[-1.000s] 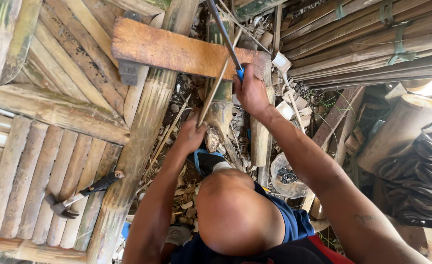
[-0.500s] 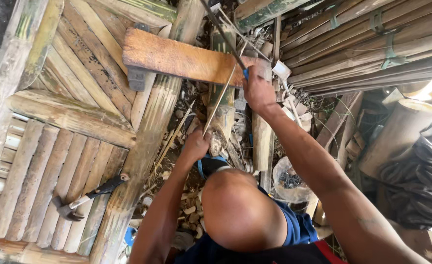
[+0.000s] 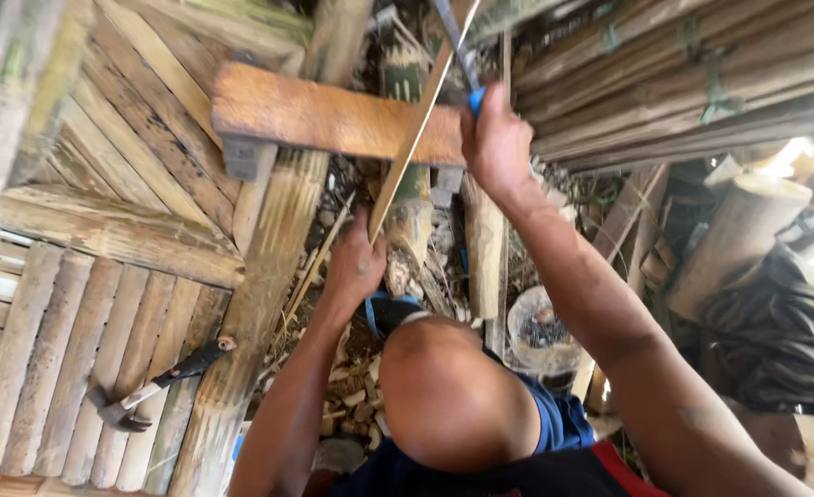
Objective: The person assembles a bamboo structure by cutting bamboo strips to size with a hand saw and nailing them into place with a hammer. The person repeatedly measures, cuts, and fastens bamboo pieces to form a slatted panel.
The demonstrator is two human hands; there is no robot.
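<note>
Looking down from a head-worn camera, a thin bamboo strip (image 3: 413, 138) is seen held upright and slightly tilted, crossing in front of an orange-brown wooden plank (image 3: 315, 115). The strip's lower end is gripped by the left hand (image 3: 355, 262), closed around it just above a bent knee. The right hand (image 3: 496, 143) is raised and closed around the blue handle of a blade (image 3: 457, 51), whose metal part is laid against the strip's upper portion. A woven bamboo platform (image 3: 103, 239) is spread to the left, with a hammer (image 3: 154, 382) lying on its slats. Bundled bamboo poles (image 3: 683, 74) are stacked at the upper right.
</note>
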